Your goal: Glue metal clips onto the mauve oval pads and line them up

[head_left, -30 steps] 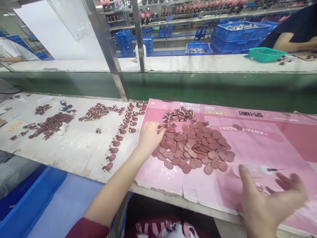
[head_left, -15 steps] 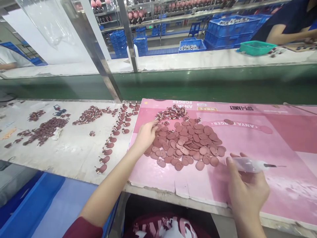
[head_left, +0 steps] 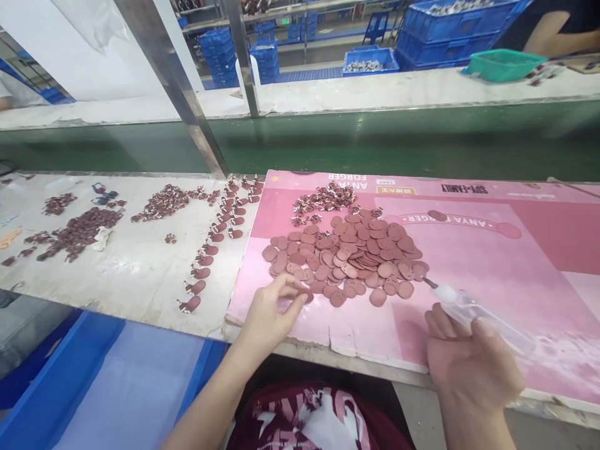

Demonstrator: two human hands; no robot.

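My left hand [head_left: 269, 315] is at the near left edge of a heap of flat reddish-brown oval discs [head_left: 360, 250], thumb and forefinger pinched on one oval disc [head_left: 308, 295]. At the right, my right hand [head_left: 473, 359], palm turned up, holds a clear squeeze bottle [head_left: 482, 319] under its thumb. The bottle's thin dark nozzle points left toward the heap's right edge. Behind the discs lies a cluster of small brown-and-white figure pieces [head_left: 328, 197]. Left of the pink board [head_left: 459, 294], rows of discs with small pieces attached [head_left: 201, 273] stand on the white tabletop.
More small brown parts [head_left: 82, 231] are heaped on the white table [head_left: 126, 281] at left. A metal post [head_left: 192, 119] rises behind it. Beyond the green strip [head_left: 375, 140], a green basket [head_left: 506, 65] and a co-worker's arm [head_left: 553, 34] are visible. A blue bin [head_left: 107, 387] sits below left.
My left hand has come back from the small pieces to the near edge of the discs. In my right hand, the bottle has swung round, its nozzle now pointing left instead of right.
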